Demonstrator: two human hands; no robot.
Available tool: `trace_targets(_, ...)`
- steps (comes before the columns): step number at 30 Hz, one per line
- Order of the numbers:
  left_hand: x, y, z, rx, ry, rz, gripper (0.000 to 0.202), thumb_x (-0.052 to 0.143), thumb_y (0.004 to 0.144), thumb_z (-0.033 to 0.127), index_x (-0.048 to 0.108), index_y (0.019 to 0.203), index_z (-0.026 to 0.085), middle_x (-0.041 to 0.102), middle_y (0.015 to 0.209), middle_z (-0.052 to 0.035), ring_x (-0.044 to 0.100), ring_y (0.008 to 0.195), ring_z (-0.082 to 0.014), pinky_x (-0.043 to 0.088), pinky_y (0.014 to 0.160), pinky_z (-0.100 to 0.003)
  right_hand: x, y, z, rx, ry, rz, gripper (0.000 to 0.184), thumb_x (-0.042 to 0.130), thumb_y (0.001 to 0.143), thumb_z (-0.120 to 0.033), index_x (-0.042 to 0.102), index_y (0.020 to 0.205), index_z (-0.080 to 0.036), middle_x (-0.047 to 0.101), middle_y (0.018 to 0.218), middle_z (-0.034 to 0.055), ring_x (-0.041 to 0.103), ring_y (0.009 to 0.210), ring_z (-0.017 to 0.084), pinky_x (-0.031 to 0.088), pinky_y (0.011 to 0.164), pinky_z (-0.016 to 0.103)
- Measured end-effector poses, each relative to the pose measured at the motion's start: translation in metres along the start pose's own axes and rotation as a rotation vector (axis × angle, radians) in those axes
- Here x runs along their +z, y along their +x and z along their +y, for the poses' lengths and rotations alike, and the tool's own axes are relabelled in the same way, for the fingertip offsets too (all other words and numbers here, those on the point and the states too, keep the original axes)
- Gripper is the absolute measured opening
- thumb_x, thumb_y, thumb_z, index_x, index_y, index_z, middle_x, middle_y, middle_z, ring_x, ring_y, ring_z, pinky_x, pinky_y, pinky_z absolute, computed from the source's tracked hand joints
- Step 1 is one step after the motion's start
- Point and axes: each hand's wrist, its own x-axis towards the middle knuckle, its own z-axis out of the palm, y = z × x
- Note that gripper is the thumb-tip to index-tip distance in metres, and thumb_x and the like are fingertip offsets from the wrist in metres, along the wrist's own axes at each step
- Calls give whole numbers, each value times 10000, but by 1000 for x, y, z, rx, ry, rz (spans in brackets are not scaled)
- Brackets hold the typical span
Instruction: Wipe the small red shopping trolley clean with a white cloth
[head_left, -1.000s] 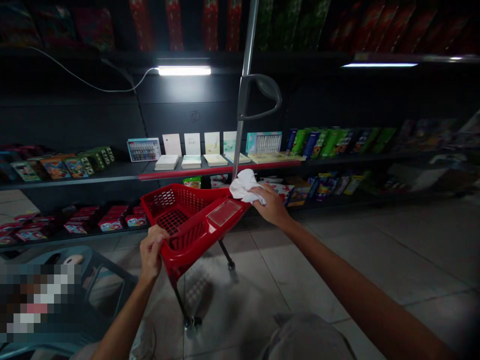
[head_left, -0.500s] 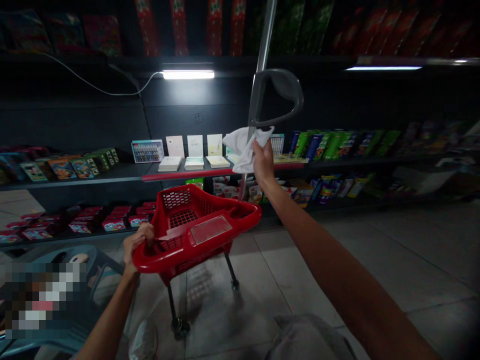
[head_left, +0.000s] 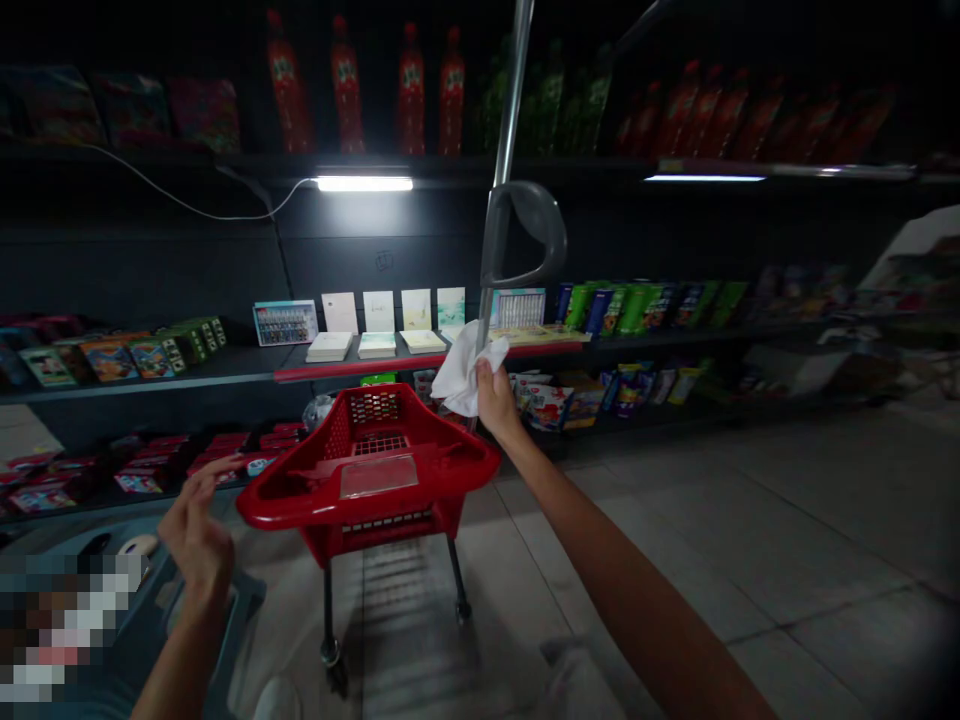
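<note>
So, right hand point(head_left: 493, 392): closed in a narrow pinch on a crumpled white cloth point(head_left: 459, 372), fingers and thumb bunched around it, wrist raised.
Cloth: a loose bunch, its long axis close to upright, hanging just left of my fingers and just above the far right corner of the basket.
Basket: a red moulded plastic shopping basket point(head_left: 457, 468) on thin dark legs point(head_left: 327, 610), tapering away from me, with a clear plastic panel point(head_left: 379, 478) set in its near rim.
Left hand point(head_left: 193, 532): open and empty, fingers spread and lifted, just beside the basket's left rim, with no contact I can see.
Nearer hand: my right hand is nearer the cloth and the basket's far corner; my left is nearer the basket's left rim.
Arms: both reach forward, my right forearm point(head_left: 622, 590) slanting up from the lower right, my left forearm point(head_left: 176, 660) rising from the lower left.
Behind the grip: a slim chrome pole point(head_left: 504, 100) with a grey plastic loop handle point(head_left: 525, 235).
Beyond: dark shelving point(head_left: 225, 365) with white cards point(head_left: 379, 310) and colourful packets.
</note>
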Motion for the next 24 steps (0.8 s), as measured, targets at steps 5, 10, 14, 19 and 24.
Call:
trace_targets(5, 18, -21, 94, 366, 103, -273, 243, 522, 959, 269, 736, 1073, 250, 756, 1064, -64, 665, 1080, -280, 520, 1007, -506, -4, -21, -13, 75, -49, -21, 625, 340, 964, -729, 625, 1072, -184, 731, 1004, 137, 692, 1010, 279, 534, 946, 397)
trace_targets(10, 60, -65, 133, 559, 254, -551, 540, 611, 922, 283, 550, 1459, 293, 684, 1369, -85, 600, 1293, -312, 442, 1138, -549, 1, -57, -21, 83, -7, -116, 560, 352, 979, -679, 629, 1035, -195, 735, 999, 139, 696, 1018, 271, 540, 922, 375)
trace_targets(14, 72, -76, 133, 564, 392, -535, 574, 627, 928, 340, 507, 1486, 284, 687, 1367, -109, 601, 1287, -341, 132, 1254, -674, 9, -92, -19, 122, 6, -220, 470, 364, 991, -605, 629, 970, -216, 730, 889, 101, 693, 875, 247, 556, 831, 358)
trace_targets(19, 68, -70, 110, 512, 394, -378, 299, 658, 880, 388, 640, 1161, 285, 764, 1067, -50, 662, 1095, -313, 77, 1251, -665, 17, -121, -25, 45, 24, -360, 336, 362, 1004, -437, 612, 928, -225, 696, 835, 51, 654, 758, 193, 549, 775, 307)
trace_targets(24, 56, -63, 73, 509, 321, -266, 226, 582, 884, 440, 623, 1031, 274, 728, 976, -50, 637, 1117, -322, 99, 1248, -699, 29, -133, -38, -74, 69, -463, 279, 387, 988, -288, 617, 1127, -213, 716, 1091, 96, 692, 1009, 220, 539, 970, 347)
